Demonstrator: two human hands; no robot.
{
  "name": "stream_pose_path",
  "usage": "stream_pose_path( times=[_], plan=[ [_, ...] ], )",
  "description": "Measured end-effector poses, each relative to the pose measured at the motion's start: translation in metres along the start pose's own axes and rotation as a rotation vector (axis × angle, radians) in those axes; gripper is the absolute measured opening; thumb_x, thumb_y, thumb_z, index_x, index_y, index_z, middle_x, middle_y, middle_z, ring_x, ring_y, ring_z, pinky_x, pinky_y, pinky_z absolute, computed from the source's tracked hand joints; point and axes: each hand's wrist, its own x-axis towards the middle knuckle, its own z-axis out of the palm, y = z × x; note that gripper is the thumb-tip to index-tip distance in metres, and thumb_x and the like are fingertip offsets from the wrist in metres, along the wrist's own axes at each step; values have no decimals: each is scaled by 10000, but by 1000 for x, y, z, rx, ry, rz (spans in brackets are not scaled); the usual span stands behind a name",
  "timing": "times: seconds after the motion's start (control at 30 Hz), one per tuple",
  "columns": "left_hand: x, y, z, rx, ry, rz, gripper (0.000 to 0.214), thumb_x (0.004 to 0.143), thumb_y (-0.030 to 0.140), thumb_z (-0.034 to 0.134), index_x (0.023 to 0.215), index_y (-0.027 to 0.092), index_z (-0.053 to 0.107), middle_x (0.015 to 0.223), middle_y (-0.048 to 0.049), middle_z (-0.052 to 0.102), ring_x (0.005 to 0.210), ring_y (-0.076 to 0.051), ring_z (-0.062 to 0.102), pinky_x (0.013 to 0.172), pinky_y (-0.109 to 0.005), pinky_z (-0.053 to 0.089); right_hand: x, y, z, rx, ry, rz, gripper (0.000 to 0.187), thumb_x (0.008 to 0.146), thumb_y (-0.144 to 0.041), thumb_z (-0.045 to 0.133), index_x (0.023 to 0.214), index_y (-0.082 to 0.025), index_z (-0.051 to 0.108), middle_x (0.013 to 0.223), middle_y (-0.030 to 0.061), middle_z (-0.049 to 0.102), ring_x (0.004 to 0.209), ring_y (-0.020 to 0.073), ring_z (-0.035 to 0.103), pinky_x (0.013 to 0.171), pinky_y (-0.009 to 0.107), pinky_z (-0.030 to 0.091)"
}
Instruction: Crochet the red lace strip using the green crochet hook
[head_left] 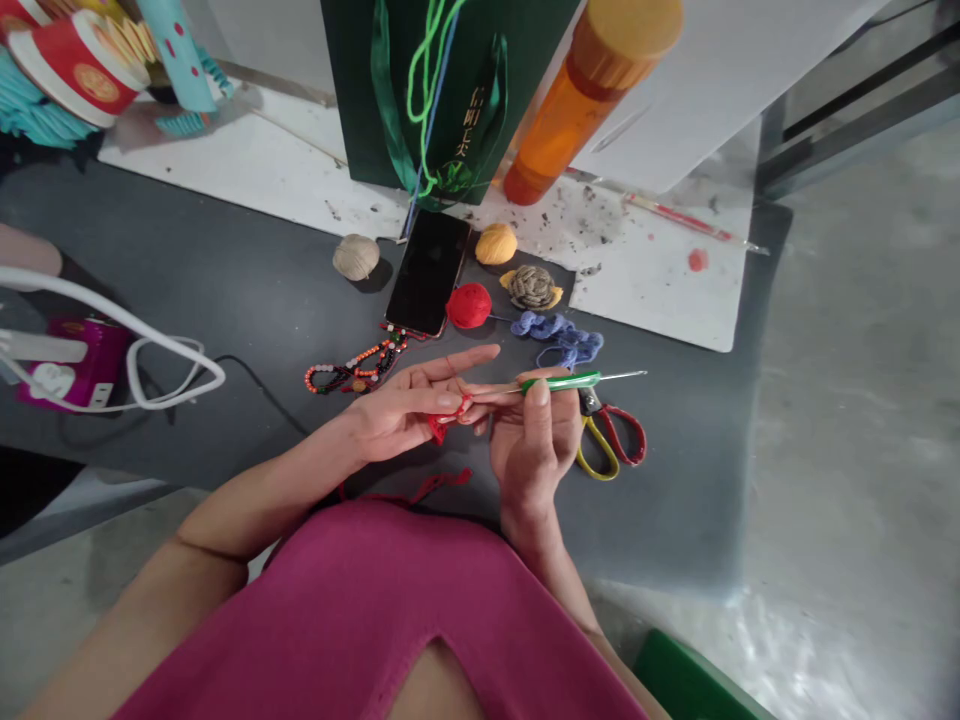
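Observation:
Between the thumb and fingers of my left hand [409, 405] is a small piece of red crochet work [438, 428], its index finger stretched out. My right hand [536, 440] grips a crochet hook [562, 382] by its green handle, and the hook's thin tip reaches the red work. Just beyond my hands lies a ball of red yarn [469, 305]. A strip of red crochet [442, 484] rests near the table edge by my body. Scissors [611, 440] with red and yellow handles lie beside my right hand, their blades partly hidden.
A phone [427, 273] with a beaded strap [356, 368] lies ahead. Around it are a beige yarn ball [356, 257], a yellow yarn ball [496, 243], a crocheted flower [532, 287] and blue crochet [566, 338]. Behind stand a green bag [352, 110] and an orange bottle [559, 120]. Cables [180, 350] cross the left.

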Motion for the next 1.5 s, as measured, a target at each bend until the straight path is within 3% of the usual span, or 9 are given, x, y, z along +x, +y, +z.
stream_pose_path(
  times=[0.13, 0.27, 0.47, 0.67, 0.87, 0.93, 1.1, 1.5],
  plan=[
    [0, -1, 1, 51, -35, 22, 533, 694, 244, 962, 1209, 294, 835, 838, -12, 803, 731, -139, 651, 775, -310, 517, 1, 0, -4, 10, -82, 105, 226, 1075, -505, 496, 985, -314, 575, 626, -53, 721, 451, 180, 649, 501, 334, 533],
    [-3, -2, 2, 152, 18, 105, 544, 719, 187, 939, 1237, 309, 825, 807, 6, 768, 716, -118, 629, 751, -287, 503, 0, -1, 5, 168, -85, 124, 267, 973, -542, 684, 902, -289, 638, 657, -62, 724, 431, 119, 549, 456, 266, 468],
    [-5, -6, 2, 296, 123, 285, 626, 757, 123, 914, 1329, 338, 780, 848, 42, 714, 769, -83, 645, 821, -257, 526, -2, 2, 13, 195, 34, 144, 244, 887, -501, 791, 902, -278, 693, 812, -24, 800, 557, 130, 652, 492, 261, 514],
    [-3, -9, -1, 357, 171, 345, 630, 786, 214, 918, 1384, 316, 748, 849, 28, 727, 766, -96, 651, 819, -262, 543, -1, 2, 12, 267, 16, 103, 92, 901, -379, 811, 924, -304, 763, 831, -48, 812, 547, 101, 633, 501, 240, 502],
    [-5, -8, 0, 530, 160, 420, 876, 799, 223, 891, 1596, 315, 540, 816, 45, 700, 748, -99, 603, 751, -229, 519, -2, 0, 16, 240, 70, 118, 99, 858, -376, 858, 884, -305, 795, 826, -41, 809, 700, 145, 739, 657, 288, 598],
    [-5, -7, 0, 539, 159, 399, 894, 805, 225, 883, 1614, 319, 514, 804, 48, 686, 744, -100, 595, 753, -234, 514, -2, 0, 16, 255, 78, 133, 106, 829, -368, 882, 867, -307, 804, 813, -39, 808, 706, 145, 738, 639, 279, 588],
    [-5, -6, 1, 458, 154, 342, 771, 806, 193, 867, 1528, 318, 625, 831, 43, 680, 763, -93, 608, 802, -246, 523, 0, -2, 15, 300, 56, 163, 94, 818, -364, 885, 862, -316, 818, 799, -44, 812, 564, 102, 650, 506, 238, 506],
    [-2, -9, -6, 451, 209, 418, 633, 810, 217, 885, 1413, 324, 725, 897, 28, 708, 786, -91, 624, 797, -238, 523, 2, 3, 9, 335, 14, 216, 57, 873, -334, 822, 911, -308, 788, 848, -53, 817, 550, 58, 593, 555, 204, 513]
  ],
)
